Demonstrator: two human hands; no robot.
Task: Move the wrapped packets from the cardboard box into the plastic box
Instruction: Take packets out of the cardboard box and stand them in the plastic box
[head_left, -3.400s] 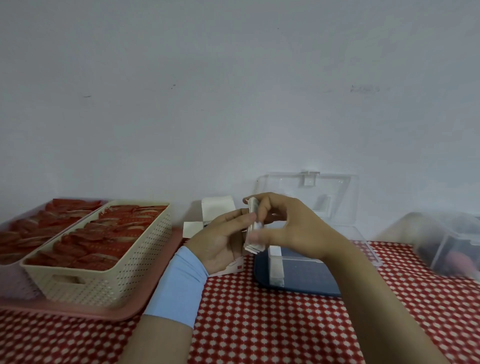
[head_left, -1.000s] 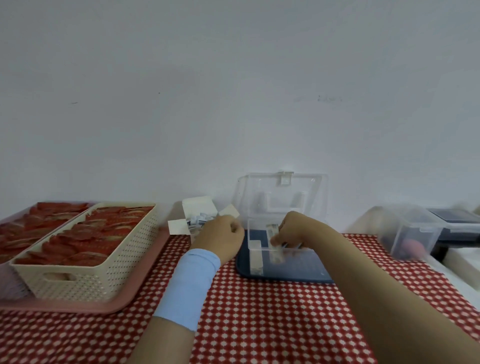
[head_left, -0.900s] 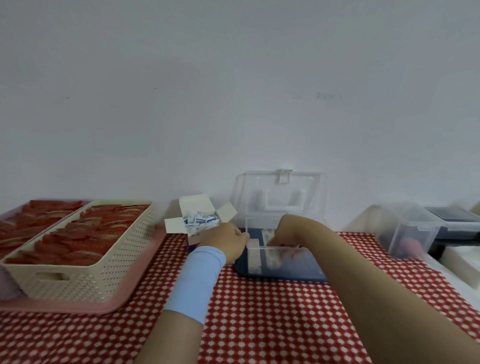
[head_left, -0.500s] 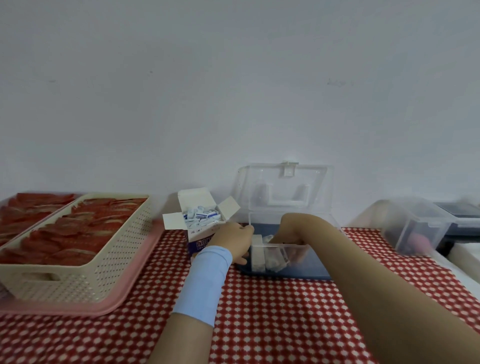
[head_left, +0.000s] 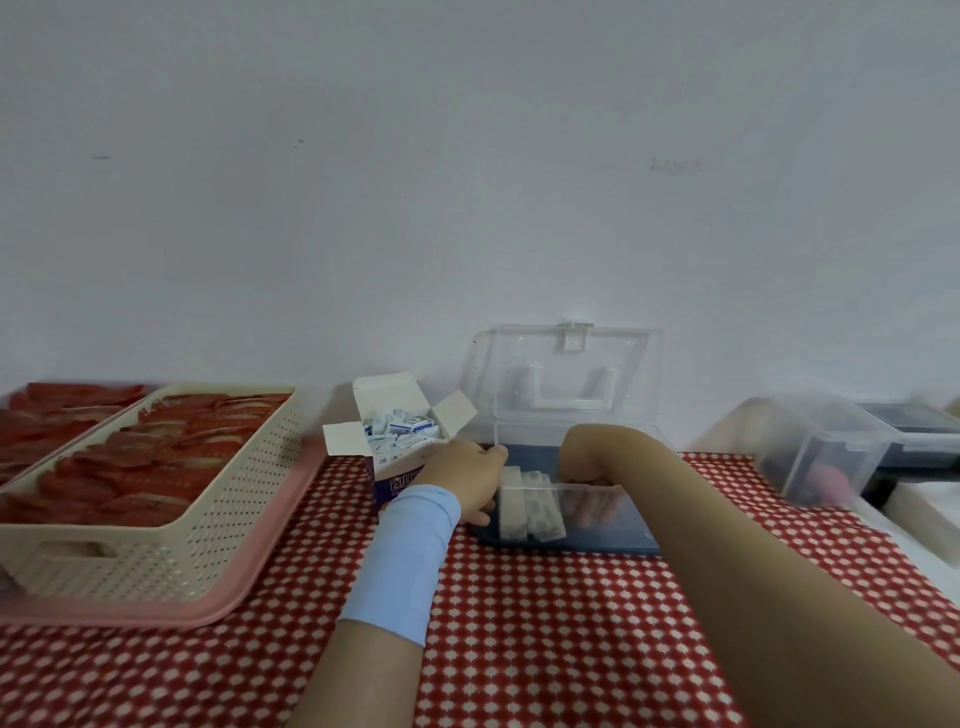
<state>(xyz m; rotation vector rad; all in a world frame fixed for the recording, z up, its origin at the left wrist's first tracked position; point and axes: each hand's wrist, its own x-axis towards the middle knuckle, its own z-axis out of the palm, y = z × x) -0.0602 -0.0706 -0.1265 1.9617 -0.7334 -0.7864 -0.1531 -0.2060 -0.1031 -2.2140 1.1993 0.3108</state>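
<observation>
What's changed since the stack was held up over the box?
Both hands came down: the right hand carried the packets into the plastic box, where they stand near its left end; the left hand let go and moved to that end. Cardboard box, lid and basket stayed put.

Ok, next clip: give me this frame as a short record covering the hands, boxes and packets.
left hand: grips left end of plastic box
right hand: inside plastic box, beside stacked packets; grip unclear through the wall
lid: open, upright
cardboard box: open, holds loose packets
surroundings: cream basket on pink tray, checked cloth
</observation>
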